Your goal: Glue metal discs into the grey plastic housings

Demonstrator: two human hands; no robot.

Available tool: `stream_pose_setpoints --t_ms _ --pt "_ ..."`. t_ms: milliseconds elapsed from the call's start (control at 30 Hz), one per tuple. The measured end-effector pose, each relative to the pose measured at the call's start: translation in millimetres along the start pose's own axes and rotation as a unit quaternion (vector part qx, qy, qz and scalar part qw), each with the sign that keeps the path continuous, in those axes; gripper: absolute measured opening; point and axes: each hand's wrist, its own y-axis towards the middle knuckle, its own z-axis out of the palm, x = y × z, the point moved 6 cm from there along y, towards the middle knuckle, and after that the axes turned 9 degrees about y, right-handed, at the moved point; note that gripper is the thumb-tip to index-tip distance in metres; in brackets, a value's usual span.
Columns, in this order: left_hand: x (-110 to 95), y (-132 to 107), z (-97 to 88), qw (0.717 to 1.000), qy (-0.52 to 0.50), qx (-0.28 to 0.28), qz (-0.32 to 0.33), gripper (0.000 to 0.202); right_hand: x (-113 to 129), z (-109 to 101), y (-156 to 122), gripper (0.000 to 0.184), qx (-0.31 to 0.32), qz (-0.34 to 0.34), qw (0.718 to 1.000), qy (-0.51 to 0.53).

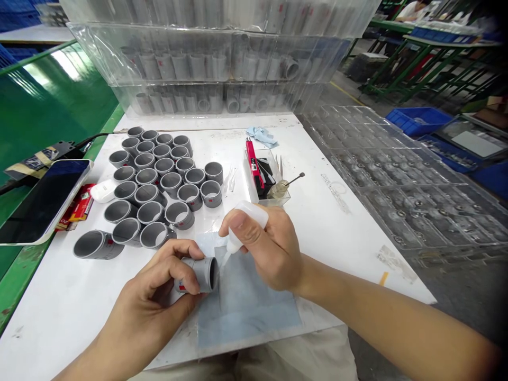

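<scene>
Your right forearm, nearest the camera, extends over the white table. At the far end stands a stack of clear plastic trays containing grey tubes. Numerous short grey tubes stand grouped on the table to your left. Flat before you lies a blue sheet. Beyond your right hand is a clear box of small tools. Your left hand pinches one tube between thumb and fingers, its open end facing right. Your right fingers close around a white squeeze bottle, nozzle downward, just beside the tube's rim; contact cannot be confirmed.
</scene>
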Motion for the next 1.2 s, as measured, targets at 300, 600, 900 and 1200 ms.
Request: stream_pose_setpoints --t_ms 300,600,900,1200 --pt "0.2 -0.1 0.0 1.0 -0.003 -0.005 -0.008 0.021 7.0 -4.0 0.9 0.043 -0.028 -0.06 0.998 -0.018" --pt "-0.5 -0.4 0.0 1.0 -0.009 -0.024 -0.012 0.02 10.0 -1.0 0.6 0.042 -0.015 -0.09 0.995 -0.042" --pt "-1.0 0.0 1.8 1.0 -0.022 -0.008 -0.012 0.022 3.5 3.7 -1.8 0.047 0.029 -0.011 1.0 -0.003" --pt "-1.1 -0.7 2.0 1.0 -0.024 -0.008 -0.015 0.023 2.5 1.5 -0.9 0.048 0.01 -0.014 1.0 -0.022"
